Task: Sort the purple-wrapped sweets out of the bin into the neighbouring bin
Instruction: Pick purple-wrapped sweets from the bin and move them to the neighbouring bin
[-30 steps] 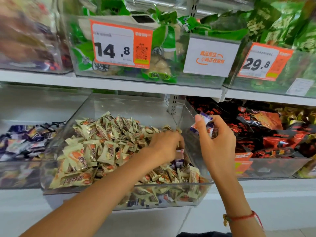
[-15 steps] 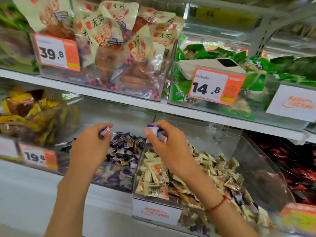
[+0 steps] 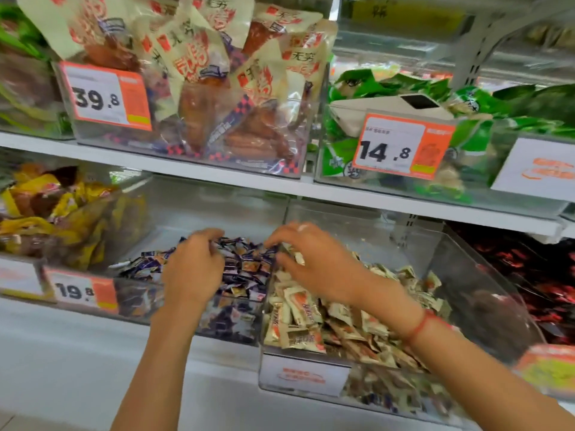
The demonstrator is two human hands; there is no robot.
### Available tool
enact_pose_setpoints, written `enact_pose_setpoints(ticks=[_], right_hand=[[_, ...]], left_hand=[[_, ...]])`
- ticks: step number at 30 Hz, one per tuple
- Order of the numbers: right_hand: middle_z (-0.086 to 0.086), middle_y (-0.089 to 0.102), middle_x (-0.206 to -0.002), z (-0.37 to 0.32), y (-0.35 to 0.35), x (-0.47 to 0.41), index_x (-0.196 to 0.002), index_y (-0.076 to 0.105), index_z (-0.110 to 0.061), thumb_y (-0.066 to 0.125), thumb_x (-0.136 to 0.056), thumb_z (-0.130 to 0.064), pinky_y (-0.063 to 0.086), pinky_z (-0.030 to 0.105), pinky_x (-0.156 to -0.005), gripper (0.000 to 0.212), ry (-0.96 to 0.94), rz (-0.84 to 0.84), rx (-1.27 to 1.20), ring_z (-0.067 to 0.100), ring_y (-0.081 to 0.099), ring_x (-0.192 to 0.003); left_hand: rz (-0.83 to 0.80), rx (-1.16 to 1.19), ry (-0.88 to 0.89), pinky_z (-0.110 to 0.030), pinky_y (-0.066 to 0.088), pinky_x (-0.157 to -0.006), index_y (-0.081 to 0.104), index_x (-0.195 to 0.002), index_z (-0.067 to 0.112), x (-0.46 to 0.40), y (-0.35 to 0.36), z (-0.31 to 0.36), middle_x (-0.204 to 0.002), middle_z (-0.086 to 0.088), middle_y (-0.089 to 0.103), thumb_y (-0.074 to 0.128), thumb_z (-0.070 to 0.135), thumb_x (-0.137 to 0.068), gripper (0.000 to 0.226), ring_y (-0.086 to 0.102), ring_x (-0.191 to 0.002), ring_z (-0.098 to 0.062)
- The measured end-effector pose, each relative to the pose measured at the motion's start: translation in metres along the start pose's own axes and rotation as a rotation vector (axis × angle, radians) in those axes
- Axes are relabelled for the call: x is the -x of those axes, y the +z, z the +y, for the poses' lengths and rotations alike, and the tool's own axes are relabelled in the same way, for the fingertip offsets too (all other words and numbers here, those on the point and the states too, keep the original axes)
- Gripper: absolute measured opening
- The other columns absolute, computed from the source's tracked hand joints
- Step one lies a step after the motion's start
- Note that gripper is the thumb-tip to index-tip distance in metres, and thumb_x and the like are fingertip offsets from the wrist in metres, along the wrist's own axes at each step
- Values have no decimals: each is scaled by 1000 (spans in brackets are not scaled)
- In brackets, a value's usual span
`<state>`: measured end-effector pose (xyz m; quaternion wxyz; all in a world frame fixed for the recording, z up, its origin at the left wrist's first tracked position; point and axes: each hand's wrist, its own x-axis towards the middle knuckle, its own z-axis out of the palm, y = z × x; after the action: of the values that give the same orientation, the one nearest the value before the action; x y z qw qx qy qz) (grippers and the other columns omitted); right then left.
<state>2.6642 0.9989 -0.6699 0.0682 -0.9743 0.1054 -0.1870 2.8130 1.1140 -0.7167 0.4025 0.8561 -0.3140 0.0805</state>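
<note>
A heap of purple-wrapped sweets (image 3: 245, 272) fills the clear left bin (image 3: 137, 301), which carries a 19.8 price tag. Beside it on the right stands a clear bin (image 3: 485, 293) of cream-and-orange wrapped sweets (image 3: 351, 325), with a few purple ones showing low behind its front wall. My left hand (image 3: 193, 269) hovers over the purple heap, fingers loosely curled downward, and I see no sweet in it. My right hand (image 3: 314, 262) reaches across the divider between the bins with fingers spread over the edge of the purple heap, holding nothing visible.
Yellow snack packs (image 3: 46, 213) fill the bin at far left and dark red packs (image 3: 535, 275) the one at far right. The shelf above (image 3: 249, 181) carries bins of bagged meat snacks and green packs with 39.8 and 14.8 tags.
The view swung left from the cream bin to the purple bin. Both hands carried purple sweets over there; half a second ago each pinched one, and now the fingers have loosened above the heap.
</note>
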Motion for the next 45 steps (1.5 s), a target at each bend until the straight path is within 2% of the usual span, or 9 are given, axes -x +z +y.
enact_pose_setpoints(ticks=[5,13,19,25,29,32,35,39,45], right_hand=[[-11,58,-119,66,-58,115,-119,60,-30,51,-98,-25,46,32,-85,23,230,-63,244,12,52,-112],[2,71,-103,126,-70,177,-111,68,-24,54,-92,-11,51,37,-77,27,543,-178,197,23,65,-91],[7,59,-125,148,-31,147,-131,54,-21,61,-92,-22,48,37,-87,40,511,-693,151,30,55,-114],[12,57,-127,166,-21,129,-129,55,-13,74,-80,-14,48,33,-83,52,479,-742,150,32,56,-111],[10,53,-130,166,-16,131,-130,55,-14,71,-82,-15,44,30,-85,51,510,-632,104,28,51,-117],[6,60,-124,163,-21,132,-120,63,-15,69,-82,-11,44,31,-92,39,511,-463,-7,24,53,-116],[1,68,-111,158,-29,130,-111,69,-15,69,-81,-10,45,26,-80,30,498,-272,-126,12,59,-94],[12,71,-89,137,-37,125,-95,71,-9,72,-81,-8,48,41,-65,14,483,-82,-416,19,60,-68],[13,71,-107,111,-43,116,-111,67,-1,68,-86,-3,55,31,-84,25,538,78,-878,29,68,-98]], left_hand=[[326,337,482,-18,43,-58,68,-96,25,32,6,88,-93,16,61,53,9,-92,21,56,-76,-4],[-996,-104,834,-32,29,-105,55,-127,38,62,104,160,-138,10,49,56,44,-91,37,43,-126,-13],[-1233,-373,716,-42,37,-104,60,-120,35,45,131,179,-137,5,50,65,49,-82,41,50,-120,-21],[-643,-504,692,-44,11,-117,62,-112,35,37,126,167,-140,6,47,62,38,-87,25,35,-135,-18],[-527,-283,613,-33,26,-111,61,-112,41,33,120,150,-129,13,57,59,39,-90,23,51,-120,-11],[-626,20,552,-16,45,-84,60,-114,40,45,114,148,-124,22,54,52,45,-91,25,67,-87,-5],[-659,117,527,-12,39,-41,57,-121,39,57,114,145,-106,26,57,45,53,-91,35,44,-34,-2],[-766,291,494,-22,54,-77,59,-116,41,58,111,139,-107,22,66,41,76,-74,58,61,-79,10],[-783,479,400,-30,51,-89,67,-106,40,52,92,132,-97,25,69,62,53,-79,30,64,-91,6]])
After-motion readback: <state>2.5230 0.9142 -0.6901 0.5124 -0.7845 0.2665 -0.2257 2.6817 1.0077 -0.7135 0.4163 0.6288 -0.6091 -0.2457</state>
